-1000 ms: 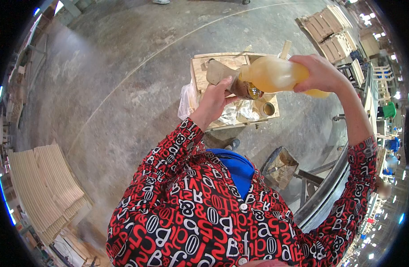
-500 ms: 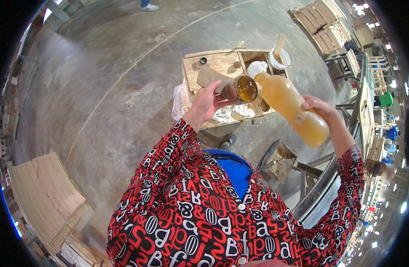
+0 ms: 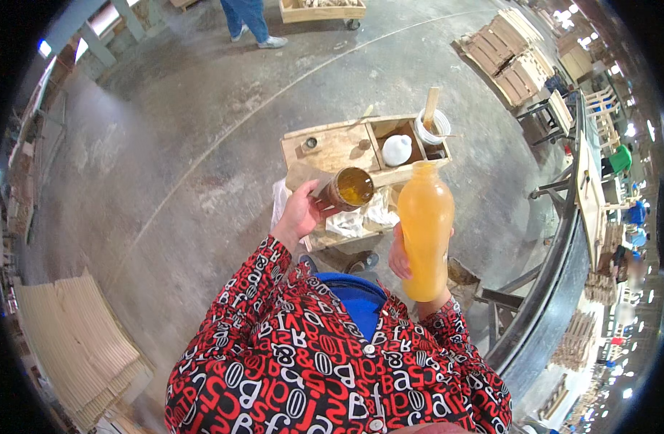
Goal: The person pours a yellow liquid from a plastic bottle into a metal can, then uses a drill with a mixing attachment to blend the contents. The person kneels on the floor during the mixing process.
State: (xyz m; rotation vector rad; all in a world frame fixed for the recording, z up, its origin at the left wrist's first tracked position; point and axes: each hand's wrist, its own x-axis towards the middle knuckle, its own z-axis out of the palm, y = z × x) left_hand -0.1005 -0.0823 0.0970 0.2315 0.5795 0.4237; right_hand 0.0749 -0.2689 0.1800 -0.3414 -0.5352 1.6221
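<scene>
My left hand [image 3: 300, 212] is wrapped round a cup-like container [image 3: 335, 197], its mouth tipped toward me and some amber liquid inside. A flat brownish piece [image 3: 301, 173] shows just beyond that hand; whether the hand touches it I cannot tell. In my right hand [image 3: 400, 254] is a large clear plastic bottle [image 3: 426, 224] of cloudy orange-yellow liquid, nearly upright, neck up and uncapped. Cup and bottle are apart. Below them stands a low wooden box-table [image 3: 332, 137]; a small dark round cap or lid [image 3: 311, 143] lies on its top.
A white jug [image 3: 397, 150] sits in the box's open compartment, beside a white bucket [image 3: 434, 129] holding a wooden stick [image 3: 431, 101]. White plastic sheeting [image 3: 346, 226] lies at the near side. Wood stacks [image 3: 79, 333] and a black-edged bench [image 3: 567, 275] flank me. A person's legs [image 3: 249, 18] stand far off, near a cart [image 3: 322, 13].
The bottle has swung from tilted toward the cup to nearly upright, moving down and closer to me. My left hand has drawn the cup left and down, away from the bottle.
</scene>
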